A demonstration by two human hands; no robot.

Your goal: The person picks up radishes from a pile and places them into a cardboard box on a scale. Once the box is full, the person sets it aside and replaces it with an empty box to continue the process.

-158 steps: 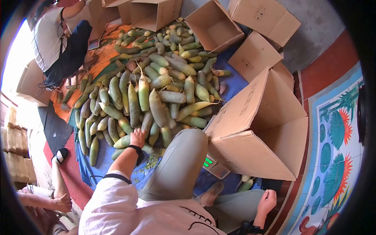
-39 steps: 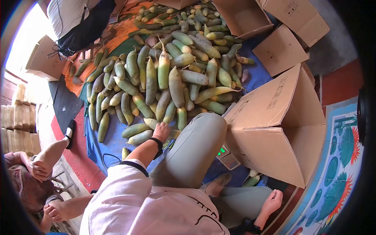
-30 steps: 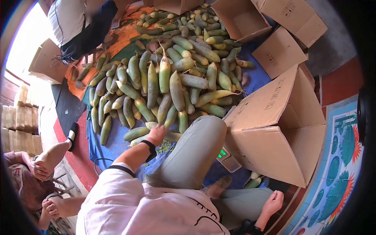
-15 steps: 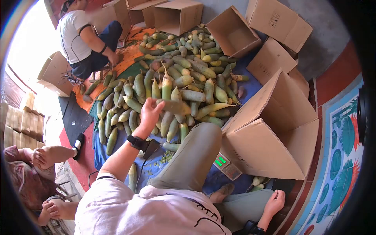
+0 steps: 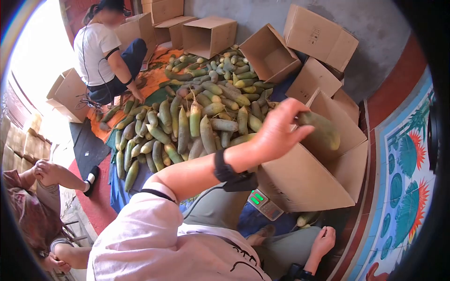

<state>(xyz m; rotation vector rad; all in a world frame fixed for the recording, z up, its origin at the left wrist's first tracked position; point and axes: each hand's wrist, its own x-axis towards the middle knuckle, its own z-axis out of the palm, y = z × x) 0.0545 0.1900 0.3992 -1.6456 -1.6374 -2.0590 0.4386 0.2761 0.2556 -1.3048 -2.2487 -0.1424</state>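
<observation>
My left hand (image 5: 281,129) is raised over the open mouth of a large cardboard box (image 5: 309,180). Its fingers are closed around one end of a green radish (image 5: 322,130), whose other end points down to the right, into the box. A digital scale (image 5: 265,204) with lit green displays shows at the box's lower left edge. My right hand (image 5: 324,241) rests on my right knee, fingers curled, with nothing visible in them. Across the floor ahead spreads a big pile of green radishes (image 5: 206,133), some with thin root tails.
Several open cardboard boxes (image 5: 209,37) line the wall behind the pile. A co-worker (image 5: 101,56) squats at the far left beside another box (image 5: 69,96). At the lower left sits another person (image 5: 35,206), hands on the knees. A painted tile panel (image 5: 405,187) runs along the right.
My left hand has carried the radish from above the pile rightward to the box opening. The view has shifted slightly. My right hand stays on the knee.
</observation>
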